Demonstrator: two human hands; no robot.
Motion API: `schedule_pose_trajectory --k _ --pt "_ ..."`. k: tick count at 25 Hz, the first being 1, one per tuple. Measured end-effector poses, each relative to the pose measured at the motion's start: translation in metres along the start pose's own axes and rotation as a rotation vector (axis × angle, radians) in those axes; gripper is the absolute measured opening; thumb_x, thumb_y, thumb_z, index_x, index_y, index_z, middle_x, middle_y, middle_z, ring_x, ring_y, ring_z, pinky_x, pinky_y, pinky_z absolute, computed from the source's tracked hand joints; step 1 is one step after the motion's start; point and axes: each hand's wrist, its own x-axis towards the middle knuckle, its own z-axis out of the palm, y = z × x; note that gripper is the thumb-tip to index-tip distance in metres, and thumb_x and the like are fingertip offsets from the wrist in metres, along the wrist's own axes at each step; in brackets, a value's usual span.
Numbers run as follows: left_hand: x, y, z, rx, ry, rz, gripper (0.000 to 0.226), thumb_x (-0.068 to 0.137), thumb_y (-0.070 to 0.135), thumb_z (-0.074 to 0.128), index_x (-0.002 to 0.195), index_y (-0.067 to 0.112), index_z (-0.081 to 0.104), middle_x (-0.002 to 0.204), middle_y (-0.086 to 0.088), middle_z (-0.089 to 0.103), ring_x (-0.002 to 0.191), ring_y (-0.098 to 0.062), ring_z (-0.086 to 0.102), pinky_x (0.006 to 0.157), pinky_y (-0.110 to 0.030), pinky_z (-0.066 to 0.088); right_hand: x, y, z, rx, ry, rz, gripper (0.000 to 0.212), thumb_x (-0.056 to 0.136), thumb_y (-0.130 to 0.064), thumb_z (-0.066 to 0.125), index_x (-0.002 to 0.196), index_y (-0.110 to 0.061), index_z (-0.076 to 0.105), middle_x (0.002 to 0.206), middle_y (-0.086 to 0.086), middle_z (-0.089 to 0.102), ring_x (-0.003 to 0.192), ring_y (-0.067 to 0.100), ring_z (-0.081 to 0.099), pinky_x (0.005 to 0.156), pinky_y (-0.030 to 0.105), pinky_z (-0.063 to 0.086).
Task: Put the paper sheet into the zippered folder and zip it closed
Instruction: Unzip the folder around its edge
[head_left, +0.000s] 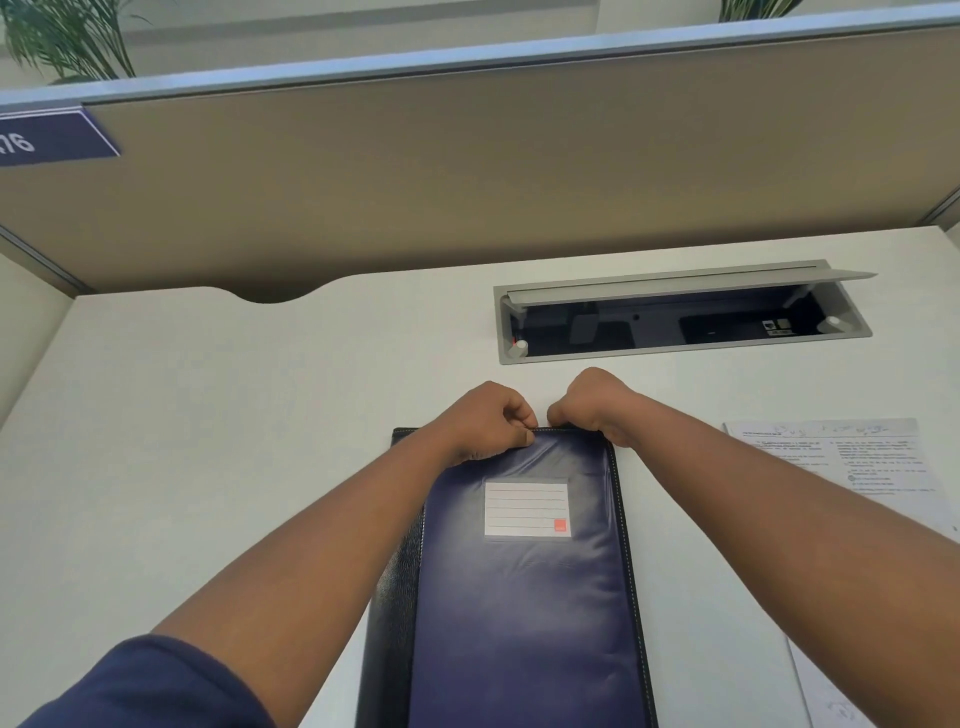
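Up top, both hands pinch the zippered folder's (524, 597) edge; its label (527, 508) is blank.

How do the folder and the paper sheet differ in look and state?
The folder is dark blue and padded; the sheet is white, thin and printed. Both hands grip the folder's far edge; nothing holds the sheet, which one forearm partly covers. Both lie flat on the desk.

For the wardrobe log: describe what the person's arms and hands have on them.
The left hand and right hand are bare: no gloves, rings, watch or bracelets show. Both forearms are uncovered as far as the frame reaches. The left upper arm wears a dark navy short sleeve, plain, with no visible print. No sleeve shows on the right arm in this view.
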Motion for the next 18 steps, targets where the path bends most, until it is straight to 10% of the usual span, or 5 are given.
schedule_pose_trajectory --k 13,18 --pt "-0.003 -0.001 -0.009 -0.016 0.148 -0.012 0.008 0.092 0.009 0.069 0.09 0.004 0.075 0.079 0.005 0.067 0.072 -0.007 0.057 0.068 -0.021 0.045 -0.029 0.065 -0.007 0.372 0.172 0.154 0.021 0.066 -0.004 0.063 0.068 -0.011 0.044 0.072 0.01 0.043 0.066 0.023 0.04 0.06 0.034 0.028" --pt "0.008 -0.001 -0.014 0.026 0.249 -0.042 0.021 0.092 0.019 0.067 0.072 0.027 0.066 0.08 0.012 0.067 0.084 -0.018 0.063 0.093 -0.043 0.052 -0.067 0.094 0.015 0.263 0.22 0.124 0.019 0.07 -0.012 0.061 0.064 -0.012 0.043 0.064 0.006 0.047 0.058 0.024 0.04 0.055 0.031 0.029"
